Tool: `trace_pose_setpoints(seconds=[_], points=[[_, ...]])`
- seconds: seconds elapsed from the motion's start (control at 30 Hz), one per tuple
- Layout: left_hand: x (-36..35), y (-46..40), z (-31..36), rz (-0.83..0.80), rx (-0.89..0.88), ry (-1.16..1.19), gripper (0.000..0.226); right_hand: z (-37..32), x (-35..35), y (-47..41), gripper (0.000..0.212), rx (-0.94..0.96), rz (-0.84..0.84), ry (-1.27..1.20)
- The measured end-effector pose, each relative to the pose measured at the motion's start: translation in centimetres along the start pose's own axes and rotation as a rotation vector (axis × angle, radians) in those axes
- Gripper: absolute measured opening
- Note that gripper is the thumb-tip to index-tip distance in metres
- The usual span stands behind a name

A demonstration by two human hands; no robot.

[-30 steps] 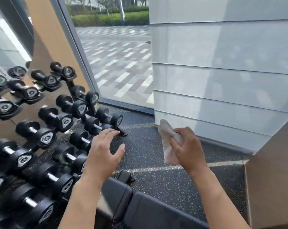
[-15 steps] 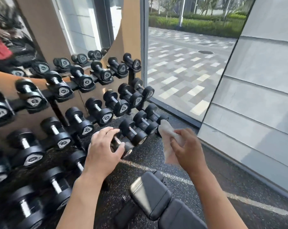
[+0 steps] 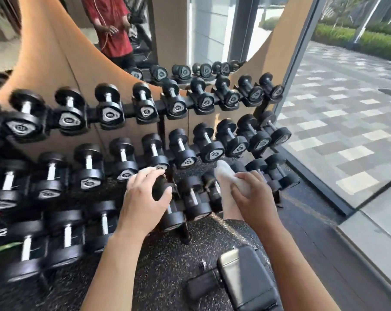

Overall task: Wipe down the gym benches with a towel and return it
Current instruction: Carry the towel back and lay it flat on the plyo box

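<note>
Meanwhile, the view had swung left since the earlier frame: the three-tier rack of black round-headed dumbbells (image 3: 145,135) now filled the left and centre, and a curved mirror (image 3: 127,30) above it showed a person in a red shirt. The left hand (image 3: 143,198) hovered before the rack, fingers loosely curled, holding nothing. Beside it, the right hand (image 3: 253,200) still pinched the crumpled white towel (image 3: 226,182). The black padded bench (image 3: 250,279) sat lower right, the window (image 3: 347,108) beyond.
</note>
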State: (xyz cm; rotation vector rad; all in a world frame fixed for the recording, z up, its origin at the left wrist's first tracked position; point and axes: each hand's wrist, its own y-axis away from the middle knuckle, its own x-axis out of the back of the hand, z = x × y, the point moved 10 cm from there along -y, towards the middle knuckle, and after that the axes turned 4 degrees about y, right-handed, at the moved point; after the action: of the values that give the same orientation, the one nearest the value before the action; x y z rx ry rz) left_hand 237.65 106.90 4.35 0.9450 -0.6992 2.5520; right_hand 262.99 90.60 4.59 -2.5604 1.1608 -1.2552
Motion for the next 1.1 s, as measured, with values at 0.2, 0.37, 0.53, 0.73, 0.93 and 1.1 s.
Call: trace_pose_setpoints(seconds=[0.2,0.37,0.53,0.73,0.93,1.1], points=[[2.0,-1.9,-3.7,0.038,0.104,-0.128,0.043,-1.7,-6.2,-4.5,0.014,0.083,-0.115,-0.043],[3.9,-3.8,-4.8,0.137,0.213,-0.232,0.042,-3.3,-9.7,-8.3,0.015,0.143,-0.179,-0.119],[5.1,-5.2,-5.6,0.198,0.287,-0.284,0.045,-4.5,-13.1,-11.4,0.016,0.176,-0.259,-0.193],[9.4,-4.0,-8.2,0.298,0.381,-0.341,0.042,-8.8,-18.3,-13.2,0.018,0.262,-0.360,-0.253],[15.4,-1.7,-11.8,0.388,0.450,-0.387,0.044,-14.8,-23.4,-12.5,0.019,0.331,-0.442,-0.294],[20.6,0.0,-16.1,0.435,0.460,-0.374,0.043,-20.7,-28.2,-11.0,0.021,0.372,-0.474,-0.296]])
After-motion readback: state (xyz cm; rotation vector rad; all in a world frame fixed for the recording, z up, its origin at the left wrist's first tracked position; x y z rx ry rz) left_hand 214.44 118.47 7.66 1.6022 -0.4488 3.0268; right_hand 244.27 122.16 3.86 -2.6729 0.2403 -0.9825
